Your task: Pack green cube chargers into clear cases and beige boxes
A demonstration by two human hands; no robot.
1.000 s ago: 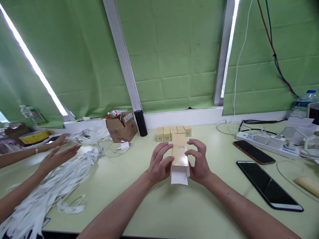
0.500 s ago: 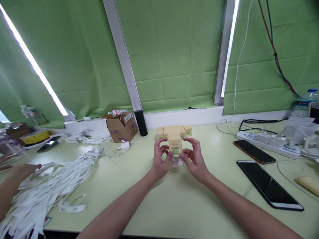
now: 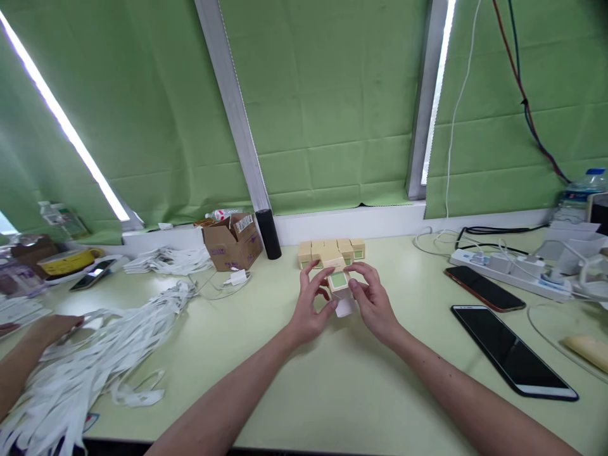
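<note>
A small pale-yellow cardboard box (image 3: 339, 280) with a green patch on its near face is held between my two hands. Its white flap (image 3: 346, 308) sticks out toward me at the bottom. My left hand (image 3: 310, 310) grips the left side, fingertips at the upper edge and thumb low beside the flap. On the other side, my right hand (image 3: 375, 304) has its fingers curled round the edge and its thumb against the near face. Just behind, several matching small boxes (image 3: 358, 248) stand in a row on the table, partly hidden by the held one.
White straps (image 3: 109, 348) lie heaped on the left, with another person's hand (image 3: 59, 328) on them. A brown carton (image 3: 232, 244) and a black cylinder (image 3: 268, 234) stand at the back. Two phones (image 3: 515, 351) and a power strip (image 3: 513, 272) are on the right.
The held box has tipped, and its green-patched face now shows more squarely. My left thumb has slid down off that face. The other person's hand has moved slightly right.
</note>
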